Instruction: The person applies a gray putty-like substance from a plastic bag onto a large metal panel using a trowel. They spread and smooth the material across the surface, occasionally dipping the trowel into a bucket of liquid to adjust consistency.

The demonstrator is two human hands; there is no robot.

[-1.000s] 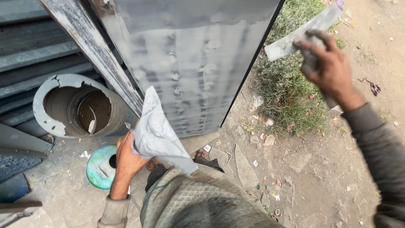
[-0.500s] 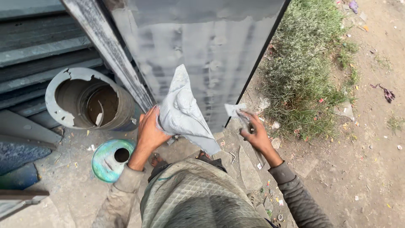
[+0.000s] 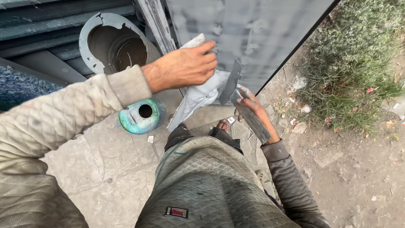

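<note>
My left hand [image 3: 185, 65] is raised in front of me and grips a grey, paste-smeared plastic sheet [image 3: 198, 95] that hangs down from it. Just to its right, my right hand [image 3: 253, 107] holds two flat metal scraper blades [image 3: 242, 99], one angled up toward the sheet and one running down along my wrist. Both hands are close to a large grey metal panel [image 3: 249, 38] that leans upright before me, its surface smeared with pale filler.
A teal round tin [image 3: 141, 116] with a hole in its lid sits on the concrete by my knees. Behind it stands a cracked grey bucket [image 3: 116, 44] next to stacked metal sheets [image 3: 46, 29]. Grass [image 3: 350, 71] and littered dirt lie to the right.
My left hand rose and moved right with the sheet, crossing in front of me. My right hand came down from the upper right to the sheet, bringing the scraper blades against it.
</note>
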